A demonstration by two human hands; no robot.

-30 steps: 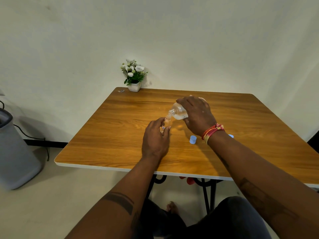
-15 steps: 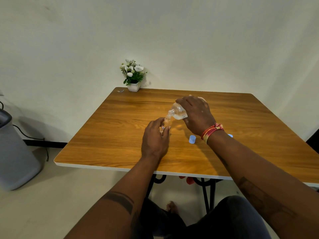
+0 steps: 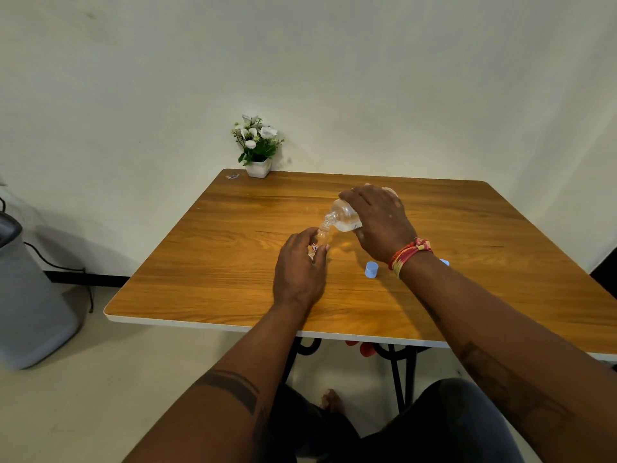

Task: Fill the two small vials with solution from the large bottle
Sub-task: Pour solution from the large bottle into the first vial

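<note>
My right hand [image 3: 379,220] grips the large clear bottle [image 3: 345,217], tipped down to the left so that its neck meets the mouth of a small clear vial [image 3: 320,241]. My left hand [image 3: 298,270] holds that vial upright on the wooden table [image 3: 217,262], fingers curled round it. Clear liquid shows in the bottle's lower side. A light blue cap [image 3: 371,270] stands on the table just right of my left hand. Another blue piece [image 3: 444,262] peeks out behind my right wrist. A second vial is not visible.
A small white pot of white flowers [image 3: 257,147] stands at the table's far left corner, with a tiny scrap [image 3: 232,176] beside it. A grey bin [image 3: 23,305] with a black cable sits on the floor to the left. My knees are under the table's near edge.
Almost nothing differs. Both hands hold the same pouring pose, bottle neck over the vial; the view has shifted very slightly.
</note>
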